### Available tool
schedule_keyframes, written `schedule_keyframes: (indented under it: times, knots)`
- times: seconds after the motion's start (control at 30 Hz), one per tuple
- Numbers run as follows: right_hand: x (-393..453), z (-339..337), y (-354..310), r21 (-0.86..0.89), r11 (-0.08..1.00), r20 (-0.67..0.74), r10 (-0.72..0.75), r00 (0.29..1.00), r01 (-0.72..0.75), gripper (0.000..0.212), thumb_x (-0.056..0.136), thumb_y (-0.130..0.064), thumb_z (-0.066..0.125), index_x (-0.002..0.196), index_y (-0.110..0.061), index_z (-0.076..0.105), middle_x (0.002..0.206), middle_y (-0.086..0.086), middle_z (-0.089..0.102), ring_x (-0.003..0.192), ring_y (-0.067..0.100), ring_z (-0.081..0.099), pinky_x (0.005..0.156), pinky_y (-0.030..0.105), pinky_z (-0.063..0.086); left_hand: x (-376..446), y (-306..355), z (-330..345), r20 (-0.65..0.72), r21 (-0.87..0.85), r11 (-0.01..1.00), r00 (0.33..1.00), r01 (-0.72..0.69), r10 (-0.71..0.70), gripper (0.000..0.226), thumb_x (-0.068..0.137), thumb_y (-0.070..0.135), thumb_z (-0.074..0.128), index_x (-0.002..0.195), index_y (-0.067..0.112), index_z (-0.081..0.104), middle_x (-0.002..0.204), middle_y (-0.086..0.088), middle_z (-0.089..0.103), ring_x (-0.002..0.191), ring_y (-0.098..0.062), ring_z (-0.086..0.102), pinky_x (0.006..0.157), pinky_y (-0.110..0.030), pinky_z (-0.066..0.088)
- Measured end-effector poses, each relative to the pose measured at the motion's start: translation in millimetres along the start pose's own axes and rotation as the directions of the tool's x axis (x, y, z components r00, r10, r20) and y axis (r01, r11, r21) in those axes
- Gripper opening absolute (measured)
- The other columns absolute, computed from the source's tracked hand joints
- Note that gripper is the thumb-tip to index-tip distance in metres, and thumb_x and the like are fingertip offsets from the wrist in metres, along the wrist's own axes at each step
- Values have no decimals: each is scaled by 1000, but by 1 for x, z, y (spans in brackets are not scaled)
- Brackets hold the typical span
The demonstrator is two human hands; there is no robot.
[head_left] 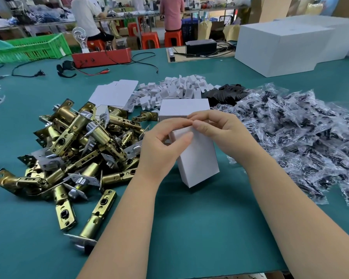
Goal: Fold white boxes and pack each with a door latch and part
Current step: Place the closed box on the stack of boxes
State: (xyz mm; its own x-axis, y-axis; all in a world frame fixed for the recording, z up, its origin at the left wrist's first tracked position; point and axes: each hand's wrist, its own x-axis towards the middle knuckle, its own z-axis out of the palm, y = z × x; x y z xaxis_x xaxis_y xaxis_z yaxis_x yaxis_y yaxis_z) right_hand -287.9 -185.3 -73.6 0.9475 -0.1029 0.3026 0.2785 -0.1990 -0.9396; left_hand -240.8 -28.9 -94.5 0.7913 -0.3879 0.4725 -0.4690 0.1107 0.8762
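Note:
A small white box (197,158) stands upright on the green table (189,228), tilted slightly. My left hand (163,146) grips its upper left side. My right hand (222,129) pinches the flap at its top end; fingertips of both hands meet there. Just behind stands a closed white box (181,108). A heap of brass door latches (79,150) lies to the left. Clear bags of black parts (302,137) spread to the right. Flat white box blanks (113,93) lie behind the latches.
A pile of small white card inserts (177,89) and black plates (226,93) lie at the back centre. Large white cartons (280,45) stand at the back right. A red tester box (101,56), cables and a green crate (28,48) sit at the back left. People sit at far benches.

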Motion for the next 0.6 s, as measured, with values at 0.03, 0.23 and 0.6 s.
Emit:
schedule_keyframes:
  times: [0.03,0.23,0.6]
  knots:
    - [-1,-1,1,-12,1000,11,2,1000,-2,15,88,-13,66,93,-27,69,91,-3,70,81,3,59,76,16,49,0,0,0,8,17,1000,1000,6,-6,22,80,19,68,96,33,72,98,11,73,95,-8,65,76,-19,50]
    - [1,-9,4,112,989,64,87,994,-93,45,75,-16,75,113,-35,60,112,-7,66,89,7,67,75,23,53,3,5,-3,-71,-286,931,963,229,-258,20,74,17,71,85,32,79,85,6,75,77,-11,68,63,-27,56]
    - [-5,6,1,-109,983,74,-138,988,146,119,51,-43,90,144,-50,17,142,-26,28,126,14,49,81,28,56,14,5,-7,-318,-786,603,744,139,-587,10,94,16,61,100,9,66,81,-4,75,72,-14,72,57,-26,56]
